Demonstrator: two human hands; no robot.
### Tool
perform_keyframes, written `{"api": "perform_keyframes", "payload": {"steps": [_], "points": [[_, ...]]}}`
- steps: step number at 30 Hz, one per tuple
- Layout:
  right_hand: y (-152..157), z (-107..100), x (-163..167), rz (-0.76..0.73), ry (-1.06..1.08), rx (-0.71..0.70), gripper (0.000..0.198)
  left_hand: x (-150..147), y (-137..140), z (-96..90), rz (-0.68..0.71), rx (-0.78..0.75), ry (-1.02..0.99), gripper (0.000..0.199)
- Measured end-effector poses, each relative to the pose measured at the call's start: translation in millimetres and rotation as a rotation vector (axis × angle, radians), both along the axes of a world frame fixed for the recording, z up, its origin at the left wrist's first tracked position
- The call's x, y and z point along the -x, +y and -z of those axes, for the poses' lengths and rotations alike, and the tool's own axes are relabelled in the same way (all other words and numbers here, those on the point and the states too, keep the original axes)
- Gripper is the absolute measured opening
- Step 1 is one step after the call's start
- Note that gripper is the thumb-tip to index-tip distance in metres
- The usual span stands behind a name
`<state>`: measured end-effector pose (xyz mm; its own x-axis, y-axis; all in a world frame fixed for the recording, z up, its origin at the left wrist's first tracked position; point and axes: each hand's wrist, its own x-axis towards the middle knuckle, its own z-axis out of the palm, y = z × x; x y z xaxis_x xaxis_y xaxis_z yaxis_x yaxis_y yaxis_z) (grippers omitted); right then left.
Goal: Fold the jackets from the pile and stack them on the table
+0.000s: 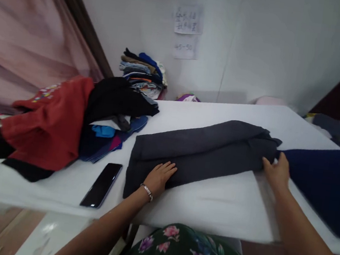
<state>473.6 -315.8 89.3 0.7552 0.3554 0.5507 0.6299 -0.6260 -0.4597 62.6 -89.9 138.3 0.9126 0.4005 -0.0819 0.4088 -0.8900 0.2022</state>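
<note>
Dark grey trousers [204, 148], or a garment much like them, lie stretched lengthwise across the white table, with one long fold along them. My left hand [159, 178] rests flat on their lower edge near the left end, fingers spread out. At the right end, my right hand [276, 169] pinches the cloth between thumb and fingers. Close beside that hand lies a folded navy blue cloth [324, 183]. A black phone [101, 185] is left of my left hand, face up on the table.
A heap with a red garment [53, 121] and a black garment [117, 100] covers the table's left side. Behind it rises a stack of folded clothes [142, 72]. Paper notes [187, 32] hang on the wall. More clothes [331, 126] lie at the far right. The white table [210, 207] ends just before my body.
</note>
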Motion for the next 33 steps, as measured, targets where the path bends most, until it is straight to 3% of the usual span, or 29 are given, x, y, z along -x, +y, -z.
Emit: {"api": "perform_keyframes", "payload": {"steps": [4, 7, 10, 13, 17, 21, 23, 26, 29, 33], "points": [[21.8, -19.5, 49.7, -0.247, -0.181, 0.009, 0.050, 20.1, -2.8, -2.4, -0.087, -0.012, 0.007, 0.066], [57.2, -39.8, 98.4, -0.529, -0.232, 0.087, 0.043, 30.6, -2.7, -3.5, -0.128, -0.020, -0.016, 0.063], [94.3, -47.8, 129.4, -0.681, -0.233, 0.163, 0.046, 42.5, -0.9, -3.2, -0.170, -0.030, -0.046, 0.061], [120.7, -35.9, 138.1, -0.773, -0.224, 0.330, 0.050, 59.4, -0.4, -2.0, -0.219, -0.047, -0.075, 0.061], [131.6, -7.9, 134.6, -0.812, -0.239, 0.500, 0.053, 87.5, 0.7, -3.2, -0.297, -0.040, -0.146, 0.059], [129.1, 4.6, 132.4, -0.786, -0.281, 0.499, 0.053, 106.6, 14.9, -13.5, -0.591, 0.055, -0.321, 0.049], [128.4, 5.2, 133.1, -0.776, -0.291, 0.490, 0.053, 104.3, 28.8, -22.2, -0.758, 0.080, -0.428, 0.039], [128.6, 4.9, 134.5, -0.768, -0.301, 0.479, 0.052, 82.7, 55.2, -34.2, -0.847, 0.065, -0.477, 0.029], [128.8, 5.2, 135.2, -0.760, -0.303, 0.468, 0.051, 49.2, 84.4, -38.5, -0.875, 0.095, -0.341, 0.042], [128.8, 5.5, 135.1, -0.762, -0.291, 0.460, 0.050, 13.1, 116.7, -30.6, -0.931, 0.192, -0.137, 0.052]]}}
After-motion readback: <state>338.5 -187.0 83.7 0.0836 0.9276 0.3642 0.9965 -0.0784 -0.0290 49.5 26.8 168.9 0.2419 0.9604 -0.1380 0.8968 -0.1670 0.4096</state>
